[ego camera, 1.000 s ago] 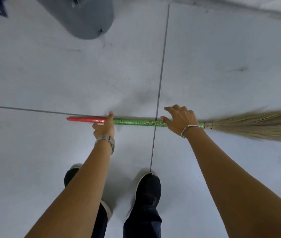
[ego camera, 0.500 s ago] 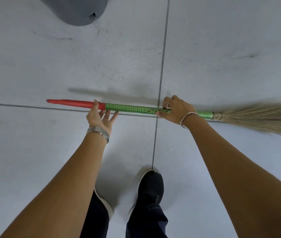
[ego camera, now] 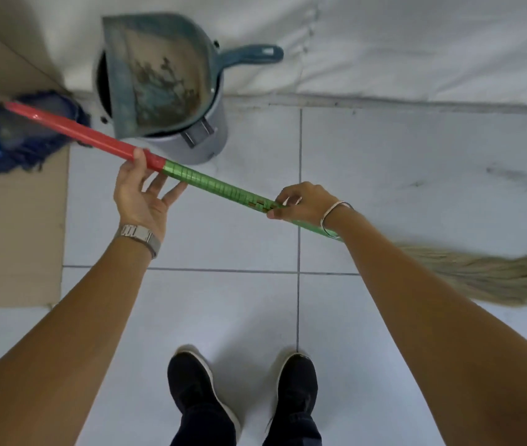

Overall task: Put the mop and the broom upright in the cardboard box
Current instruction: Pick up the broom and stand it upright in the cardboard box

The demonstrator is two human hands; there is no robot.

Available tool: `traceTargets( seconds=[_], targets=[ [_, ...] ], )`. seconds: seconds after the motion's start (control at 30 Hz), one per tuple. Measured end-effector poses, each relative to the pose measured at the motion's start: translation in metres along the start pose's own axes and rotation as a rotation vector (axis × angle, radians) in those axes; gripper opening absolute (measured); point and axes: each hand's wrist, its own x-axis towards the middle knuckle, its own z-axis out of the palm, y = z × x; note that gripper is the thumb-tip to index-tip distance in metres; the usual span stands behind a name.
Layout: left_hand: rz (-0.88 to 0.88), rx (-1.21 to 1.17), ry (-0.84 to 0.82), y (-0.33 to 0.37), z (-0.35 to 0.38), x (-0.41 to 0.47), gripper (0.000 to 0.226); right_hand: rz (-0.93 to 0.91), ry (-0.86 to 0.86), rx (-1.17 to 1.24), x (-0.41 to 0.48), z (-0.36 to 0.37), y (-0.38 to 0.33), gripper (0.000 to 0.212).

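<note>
I hold the broom (ego camera: 210, 181) off the floor, slanting from upper left to lower right. Its handle is red at the far end and green nearer the straw bristles (ego camera: 481, 275), which trail low at the right. My left hand (ego camera: 141, 194) cups the handle from below where red meets green, thumb on top, fingers loosely spread. My right hand (ego camera: 304, 204) is closed around the green part. The cardboard box (ego camera: 14, 220) stands at the left edge. The blue mop head (ego camera: 14, 136) pokes up out of it, just behind the red handle tip.
A grey bin (ego camera: 204, 140) with a teal dustpan (ego camera: 159, 75) resting on top stands by the white wall, right beside the box and just beyond the handle. White tiled floor spreads ahead and to the right. My two black shoes (ego camera: 242, 394) are at the bottom.
The broom has come up off the floor and its red end has swung up toward the box. My view has lifted, bringing the box, the mop head and the bin into sight.
</note>
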Motion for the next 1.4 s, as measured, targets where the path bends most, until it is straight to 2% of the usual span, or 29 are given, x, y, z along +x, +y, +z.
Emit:
traceTargets(
  seconds=[0.2, 0.4, 0.63, 0.7, 0.9, 1.17, 1.4],
  targets=[
    [0.129, 0.069, -0.161, 0.113, 0.048, -0.018, 0.01, -0.059, 0.076, 0.185, -0.038, -0.047, -0.077, 0.031],
    [0.292, 0.154, -0.341, 0.239, 0.103, -0.065, 0.019, -0.111, 0.067, 0.423, -0.102, -0.11, -0.165, 0.01],
    [0.498, 0.297, -0.537, 0.39, 0.171, -0.151, 0.015, -0.192, 0.122, 0.653, -0.197, -0.169, -0.268, 0.011],
    [0.543, 0.336, -0.594, 0.427, 0.185, -0.183, 0.003, -0.215, 0.136, 0.727, -0.225, -0.181, -0.294, 0.013],
    [0.653, 0.452, -0.732, 0.531, 0.216, -0.284, 0.005, -0.322, 0.167, 0.839, -0.315, -0.209, -0.377, 0.018],
    [0.86, 0.442, -0.664, 0.665, 0.206, -0.414, 0.009, -0.541, 0.171, 0.777, -0.427, -0.244, -0.5, 0.017],
    [0.993, 0.303, -0.537, 0.743, 0.146, -0.491, 0.012, -0.712, 0.163, 0.643, -0.49, -0.241, -0.587, 0.019]
  ],
)
